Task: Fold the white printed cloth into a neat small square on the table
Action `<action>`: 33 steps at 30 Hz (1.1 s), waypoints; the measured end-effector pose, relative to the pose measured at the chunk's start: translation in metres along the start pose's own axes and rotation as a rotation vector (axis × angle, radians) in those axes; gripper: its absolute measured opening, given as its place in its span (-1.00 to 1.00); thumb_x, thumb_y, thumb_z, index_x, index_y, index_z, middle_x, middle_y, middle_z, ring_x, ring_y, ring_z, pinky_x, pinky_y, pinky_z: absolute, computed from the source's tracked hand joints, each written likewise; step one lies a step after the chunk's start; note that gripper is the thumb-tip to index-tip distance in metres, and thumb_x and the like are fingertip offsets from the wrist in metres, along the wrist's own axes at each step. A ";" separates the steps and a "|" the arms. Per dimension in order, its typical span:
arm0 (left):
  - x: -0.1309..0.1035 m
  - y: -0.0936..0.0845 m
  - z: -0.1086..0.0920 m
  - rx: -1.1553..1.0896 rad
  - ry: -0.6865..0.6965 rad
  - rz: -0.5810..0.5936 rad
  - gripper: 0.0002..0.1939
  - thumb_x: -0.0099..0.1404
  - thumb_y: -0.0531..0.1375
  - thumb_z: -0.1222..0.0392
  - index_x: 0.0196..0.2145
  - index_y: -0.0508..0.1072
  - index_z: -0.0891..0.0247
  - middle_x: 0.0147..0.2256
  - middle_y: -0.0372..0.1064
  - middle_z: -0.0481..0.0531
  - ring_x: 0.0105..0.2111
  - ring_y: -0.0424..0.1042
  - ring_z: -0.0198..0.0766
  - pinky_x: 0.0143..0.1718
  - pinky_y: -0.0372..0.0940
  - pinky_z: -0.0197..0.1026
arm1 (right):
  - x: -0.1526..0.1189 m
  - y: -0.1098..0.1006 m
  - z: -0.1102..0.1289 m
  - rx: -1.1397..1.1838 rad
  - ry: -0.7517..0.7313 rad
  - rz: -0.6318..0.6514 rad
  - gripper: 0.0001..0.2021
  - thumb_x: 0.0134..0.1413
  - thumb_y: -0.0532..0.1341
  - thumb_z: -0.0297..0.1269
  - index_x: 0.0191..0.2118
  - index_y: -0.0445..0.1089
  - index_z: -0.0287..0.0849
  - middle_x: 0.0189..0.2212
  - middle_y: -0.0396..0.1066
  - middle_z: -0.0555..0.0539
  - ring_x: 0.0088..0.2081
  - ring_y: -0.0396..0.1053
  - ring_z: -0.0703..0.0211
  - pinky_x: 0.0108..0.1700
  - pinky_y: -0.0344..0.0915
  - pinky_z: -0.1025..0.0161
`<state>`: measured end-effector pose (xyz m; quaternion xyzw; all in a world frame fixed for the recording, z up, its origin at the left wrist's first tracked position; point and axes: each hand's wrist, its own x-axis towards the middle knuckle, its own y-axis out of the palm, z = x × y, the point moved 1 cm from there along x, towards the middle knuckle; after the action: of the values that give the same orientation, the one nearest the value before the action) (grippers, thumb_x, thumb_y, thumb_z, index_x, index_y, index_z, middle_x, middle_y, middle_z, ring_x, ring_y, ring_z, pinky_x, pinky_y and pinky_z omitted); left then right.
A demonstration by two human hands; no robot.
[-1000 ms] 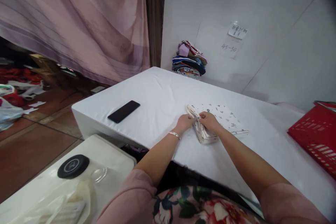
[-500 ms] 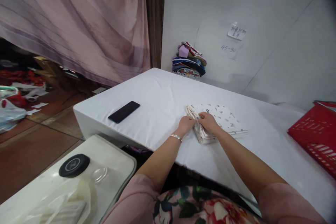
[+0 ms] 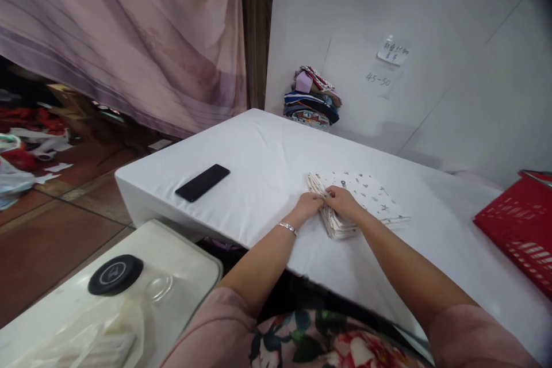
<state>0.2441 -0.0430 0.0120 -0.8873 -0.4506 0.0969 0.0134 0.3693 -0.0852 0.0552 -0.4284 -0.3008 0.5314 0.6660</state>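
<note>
Directly at the fingertips of both hands lies the folded cloth (image 3: 374,191), resting on the white table (image 3: 241,201). The left hand (image 3: 309,204) pinches its layered edge, and the right hand (image 3: 342,202), fingers bent, grips just beside it; neither is clearly nearer. That layered edge runs lengthwise from beyond the fingertips, at far left, back toward the body, while the flat printed part spreads rightward from the right fingers.
</note>
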 end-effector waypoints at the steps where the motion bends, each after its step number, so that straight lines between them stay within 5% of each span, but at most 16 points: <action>1: -0.001 -0.001 -0.002 -0.032 -0.017 0.023 -0.84 0.05 0.07 0.35 -0.65 0.29 0.29 -0.71 0.13 -0.15 -0.68 0.12 -0.43 -0.62 0.03 -0.34 | 0.001 0.000 -0.001 0.004 -0.002 0.009 -0.79 -0.09 0.17 -0.32 -0.26 0.41 -0.17 -0.49 0.38 0.02 -0.44 0.26 0.25 -0.42 0.05 0.36; 7: -0.007 -0.005 -0.012 -0.150 -0.120 0.079 -0.81 0.09 0.14 0.29 -0.64 0.26 0.30 -0.74 0.11 -0.15 -0.72 0.09 -0.47 -0.68 -0.04 -0.37 | 0.001 0.000 -0.010 0.071 -0.031 0.007 -0.79 -0.08 0.19 -0.26 -0.26 0.42 -0.16 -0.52 0.36 0.05 -0.46 0.26 0.24 -0.44 0.08 0.35; 17: 0.013 0.003 0.006 -0.140 -0.134 -0.042 -0.74 0.19 0.11 0.16 -0.60 0.27 0.29 -0.75 0.14 -0.15 -0.73 0.13 -0.45 -0.69 -0.03 -0.35 | 0.001 0.004 -0.023 0.338 0.020 0.067 -0.77 -0.09 0.16 -0.37 -0.23 0.40 -0.18 -0.47 0.46 0.01 -0.49 0.33 0.23 -0.48 0.17 0.35; 25: 0.020 0.006 0.012 -0.137 -0.099 -0.045 -0.76 0.11 0.10 0.34 -0.67 0.23 0.27 -0.76 0.10 -0.16 -0.72 0.13 -0.43 -0.64 0.03 -0.34 | 0.001 0.004 -0.024 0.480 0.070 0.108 -0.79 -0.09 0.15 -0.32 -0.24 0.37 -0.17 -0.55 0.38 0.06 -0.61 0.21 0.31 -0.55 0.12 0.37; 29: 0.017 0.005 0.009 -0.156 -0.085 -0.030 -0.77 0.11 0.08 0.35 -0.67 0.20 0.27 -0.75 0.09 -0.16 -0.72 0.12 -0.44 -0.63 0.03 -0.34 | 0.004 -0.001 -0.020 0.402 0.114 0.035 -0.80 -0.11 0.15 -0.35 -0.28 0.38 -0.18 -0.58 0.34 0.07 -0.62 0.19 0.31 -0.54 0.10 0.34; 33: 0.015 0.004 0.008 -0.167 -0.064 -0.007 -0.77 0.11 0.06 0.35 -0.66 0.19 0.26 -0.75 0.07 -0.17 -0.72 0.10 -0.44 -0.64 0.01 -0.34 | 0.002 -0.005 -0.006 0.079 0.050 -0.057 -0.84 -0.15 0.16 -0.40 -0.35 0.41 -0.17 -0.52 0.39 0.03 -0.47 0.28 0.25 -0.43 0.11 0.35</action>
<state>0.2541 -0.0336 0.0013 -0.8803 -0.4603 0.0875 -0.0745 0.3773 -0.0851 0.0564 -0.4059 -0.2749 0.5128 0.7047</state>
